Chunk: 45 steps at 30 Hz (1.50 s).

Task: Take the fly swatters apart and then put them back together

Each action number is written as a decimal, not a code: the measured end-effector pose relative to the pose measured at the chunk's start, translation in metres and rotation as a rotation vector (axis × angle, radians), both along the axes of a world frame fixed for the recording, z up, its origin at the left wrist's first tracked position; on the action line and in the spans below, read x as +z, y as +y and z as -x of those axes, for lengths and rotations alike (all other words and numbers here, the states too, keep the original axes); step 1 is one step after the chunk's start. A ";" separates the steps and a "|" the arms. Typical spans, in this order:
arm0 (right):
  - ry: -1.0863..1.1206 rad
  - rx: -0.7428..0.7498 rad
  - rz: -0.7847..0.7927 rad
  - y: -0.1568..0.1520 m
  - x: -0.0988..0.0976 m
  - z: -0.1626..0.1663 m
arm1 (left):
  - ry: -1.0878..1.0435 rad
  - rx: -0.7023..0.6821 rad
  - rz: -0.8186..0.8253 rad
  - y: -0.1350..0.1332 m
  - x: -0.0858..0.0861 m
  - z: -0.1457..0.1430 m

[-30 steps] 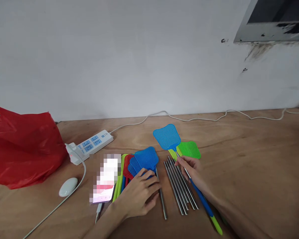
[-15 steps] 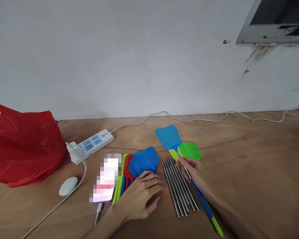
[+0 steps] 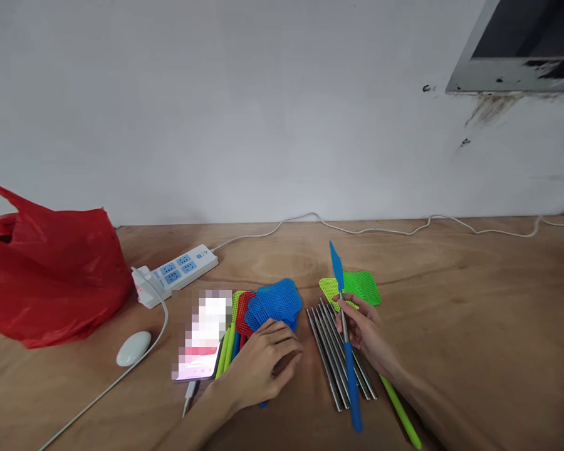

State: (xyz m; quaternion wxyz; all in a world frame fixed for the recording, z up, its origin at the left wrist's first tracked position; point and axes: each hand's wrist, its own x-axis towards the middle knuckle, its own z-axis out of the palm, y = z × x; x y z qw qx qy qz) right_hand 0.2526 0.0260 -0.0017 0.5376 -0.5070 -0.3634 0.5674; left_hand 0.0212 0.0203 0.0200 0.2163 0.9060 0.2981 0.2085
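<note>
Held fly swatter (image 3: 351, 376): blue w/ silver shaft (image 3: 345, 334). Stacked swatter heads (image 3: 277, 304): blue perforated mesh; red swatter head (image 3: 244, 314), same mesh. Yel-grn swatter head (image 3: 328, 289) & bright-grn swatter head (image 3: 364, 288) likewise meshed. Metal tubes (image 3: 323, 356) plain silver. Plastic bag (image 3: 61, 269) solid red; power strip (image 3: 202, 268) wht w/ lt-blue panels (image 3: 172, 276); tabletop (image 3: 474, 300) brn w/ grain.

The brown wood-grained worktop (image 3: 479, 300) runs up to the wall. On it, from left to right, lie a bulging red plastic bag (image 3: 56, 275), a smooth white oval object (image 3: 133, 349), a long white power strip with blue socket faces (image 3: 178, 273), a lit, blurred-out phone (image 3: 207, 329), overlapping yellow-green, red and blue mesh-headed swatters (image 3: 277, 300), slim silver metal tubes (image 3: 326, 354) side by side, and green and yellow-green mesh swatter heads (image 3: 364, 288). A thin white cable (image 3: 254, 236) trails along the back.
</note>
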 end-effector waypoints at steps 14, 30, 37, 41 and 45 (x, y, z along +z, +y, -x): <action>0.111 -0.010 -0.120 -0.001 0.004 0.010 | -0.002 0.219 0.092 -0.012 -0.001 0.001; 0.146 -0.171 -0.193 0.001 0.003 0.005 | -0.027 0.270 0.159 -0.024 -0.004 -0.001; 0.162 0.154 -0.024 -0.026 0.011 0.017 | -0.019 0.287 0.276 -0.026 -0.006 -0.003; -0.173 0.439 -0.065 -0.047 0.022 0.002 | 0.068 0.318 0.250 -0.024 -0.008 0.007; -0.947 0.333 -0.670 -0.040 0.047 -0.018 | 0.112 0.250 0.212 -0.025 0.000 0.014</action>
